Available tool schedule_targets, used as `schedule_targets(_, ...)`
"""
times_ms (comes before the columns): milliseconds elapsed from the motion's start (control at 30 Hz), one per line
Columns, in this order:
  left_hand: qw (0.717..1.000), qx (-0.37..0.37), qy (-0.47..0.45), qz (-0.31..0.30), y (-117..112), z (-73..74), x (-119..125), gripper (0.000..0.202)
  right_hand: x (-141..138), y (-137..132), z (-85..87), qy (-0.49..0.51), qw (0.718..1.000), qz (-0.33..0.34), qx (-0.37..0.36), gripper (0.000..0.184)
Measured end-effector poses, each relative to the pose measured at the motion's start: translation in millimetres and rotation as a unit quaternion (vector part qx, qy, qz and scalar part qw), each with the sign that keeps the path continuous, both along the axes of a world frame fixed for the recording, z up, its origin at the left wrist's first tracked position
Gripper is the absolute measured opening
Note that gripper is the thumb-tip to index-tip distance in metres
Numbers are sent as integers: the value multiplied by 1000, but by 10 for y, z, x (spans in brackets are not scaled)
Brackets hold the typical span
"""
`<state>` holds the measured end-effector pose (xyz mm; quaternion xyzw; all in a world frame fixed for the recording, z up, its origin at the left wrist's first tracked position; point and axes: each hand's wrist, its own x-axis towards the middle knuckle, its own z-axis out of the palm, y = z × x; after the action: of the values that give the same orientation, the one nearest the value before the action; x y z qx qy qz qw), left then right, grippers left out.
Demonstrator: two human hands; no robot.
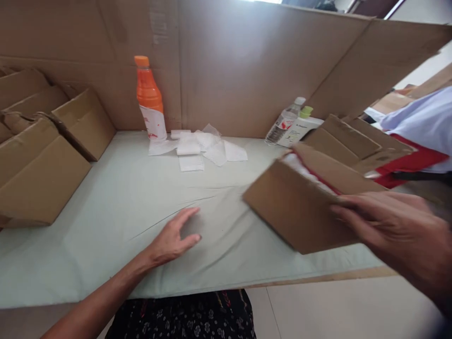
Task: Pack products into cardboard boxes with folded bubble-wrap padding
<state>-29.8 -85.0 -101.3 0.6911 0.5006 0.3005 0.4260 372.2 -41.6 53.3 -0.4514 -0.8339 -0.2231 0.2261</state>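
My right hand (399,230) grips the near upper edge of a brown cardboard box (300,212), thumb outside and fingers partly hidden behind the wall. The box is tilted over the right part of the table. Something white with a red edge (310,174) shows inside its open top; its kind is not clear. To the left of the box, my left hand (176,235) hovers low over or rests on the pale green cloth (123,197), thumb and fingers apart, holding nothing.
Several cardboard boxes (35,174) stand at the left; another box (346,141) is at the right. An orange bottle (150,99), white paper pieces (194,143), a clear bottle (286,122) and a white container (300,130) sit before the cardboard wall (240,70). Red fabric (413,160) lies far right.
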Motion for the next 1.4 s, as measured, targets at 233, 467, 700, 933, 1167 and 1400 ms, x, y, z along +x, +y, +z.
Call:
schedule_targets(233,982,24,-74,171,-345,106,-434,83,-570,-328,10,179,978,80,-71,20)
schedule_targets(467,975,-10,-40,220,-487,106,-444,75,-527,-236,-998,241,881,-26,-407,44)
schedule_targets(700,937,-45,-80,336,-397,22,-589,64,-1344,-140,-1383,256,845,51,-467,39)
schedule_targets(933,841,75,-162,511,-303,-155,-1210,48,-2205,338,-1555,272,768,273,-512,84)
schedule_targets(1167,825,116,-167,528,-315,-322,-1213,46,-2125,1188,-1552,224,867,223,-385,30)
schedule_targets(1400,818,82,-124,555,-367,-449,-1287,55,-2593,2368,-1337,81,965,109,-225,44)
